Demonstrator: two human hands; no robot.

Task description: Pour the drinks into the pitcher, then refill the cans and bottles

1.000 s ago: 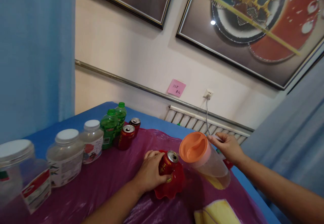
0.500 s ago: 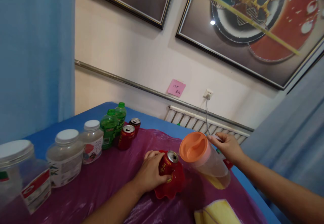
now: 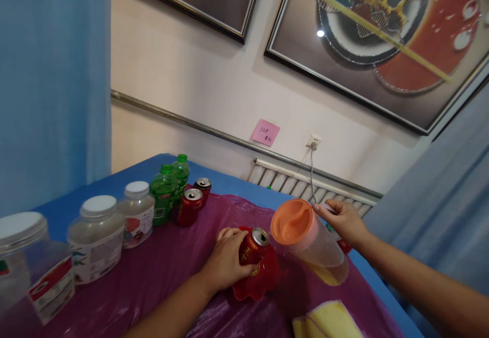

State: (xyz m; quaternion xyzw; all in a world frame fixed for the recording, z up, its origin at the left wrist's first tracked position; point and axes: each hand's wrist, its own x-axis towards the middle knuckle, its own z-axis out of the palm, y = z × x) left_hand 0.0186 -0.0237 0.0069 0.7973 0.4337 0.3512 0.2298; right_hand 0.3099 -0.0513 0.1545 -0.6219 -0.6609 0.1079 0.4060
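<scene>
My left hand [image 3: 227, 261] is wrapped round a red drink can [image 3: 252, 249] with its opening showing on top. Under the can lies a red dish with a wavy rim [image 3: 248, 292]. To the right, my right hand [image 3: 346, 221] grips a clear plastic pitcher [image 3: 324, 249] on its far side, where the handle is mostly hidden. The pitcher has an orange lid [image 3: 292, 222] and leans toward the can. A little yellowish liquid or the cloth behind colours its lower end; I cannot tell which.
White-lidded clear jars [image 3: 97, 236] line the left side. Beyond them stand green bottles [image 3: 163, 195] and two more red cans [image 3: 190, 207]. A folded yellow cloth [image 3: 328, 320] lies at the front on the purple sheet [image 3: 153, 287]. A radiator [image 3: 282, 177] is against the wall.
</scene>
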